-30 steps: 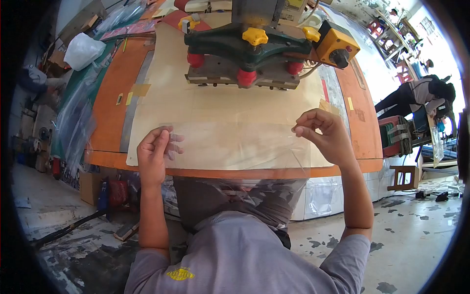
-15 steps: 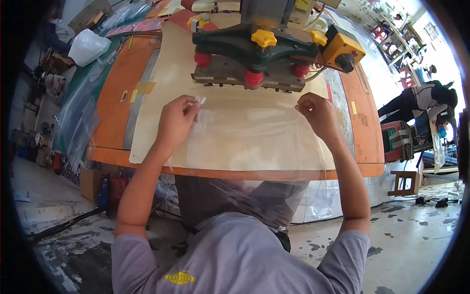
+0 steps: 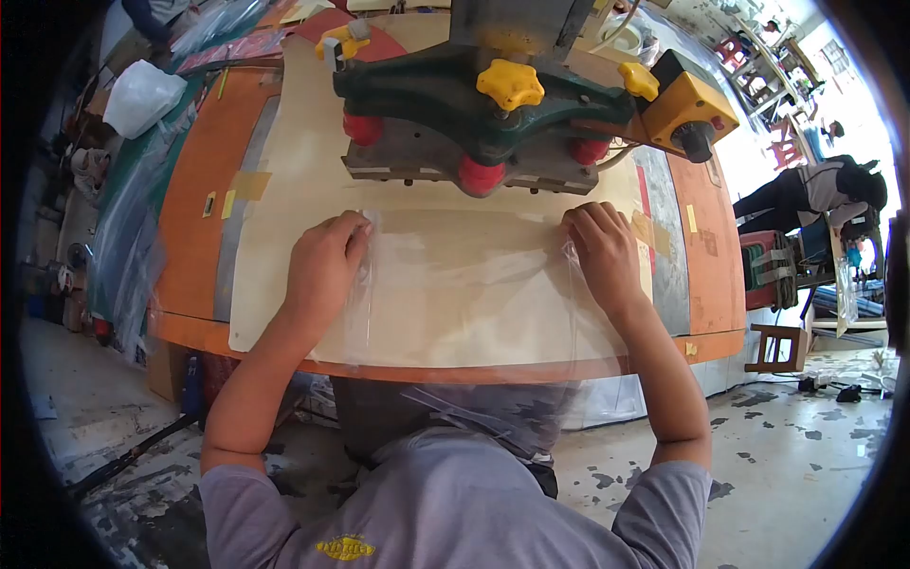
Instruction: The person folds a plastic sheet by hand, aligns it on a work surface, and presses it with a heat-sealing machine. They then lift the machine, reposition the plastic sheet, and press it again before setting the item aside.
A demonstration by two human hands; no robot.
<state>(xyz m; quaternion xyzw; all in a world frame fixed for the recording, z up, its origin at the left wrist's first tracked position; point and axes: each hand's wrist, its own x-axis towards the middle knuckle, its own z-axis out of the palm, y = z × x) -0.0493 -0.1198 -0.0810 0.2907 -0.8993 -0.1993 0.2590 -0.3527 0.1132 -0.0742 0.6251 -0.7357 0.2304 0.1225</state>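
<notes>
Clear plastic sheet [image 3: 464, 284]: transparent film, laid flat on the beige mat [image 3: 284, 190] that covers the middle of the table. Its far edge lies just in front of the machine; its near part runs past the near edge of the table and hangs down toward the person's lap.

Left hand [image 3: 322, 266]: palm down on the far left corner of the sheet, fingers curled, pressing the film to the mat. Whether the fingertips pinch the edge cannot be told.

Right hand [image 3: 602, 251]: palm down on the far right corner of the sheet, fingers bent onto the film near its edge. Pressing rather than gripping, as far as can be seen.

Machine [image 3: 493, 104]: green-bodied press with yellow knobs and red round parts beneath, standing at the far middle of the table, just beyond both hands. A yellow control box [image 3: 687, 109] is fixed at its right side.

Table [image 3: 190, 218]: orange top, curved near edge, tape strips at the left and right of the mat.

White bag [image 3: 142, 95]: at the far left corner of the table.

Another person [image 3: 815, 190]: bent over, well apart, past the right edge.
</notes>
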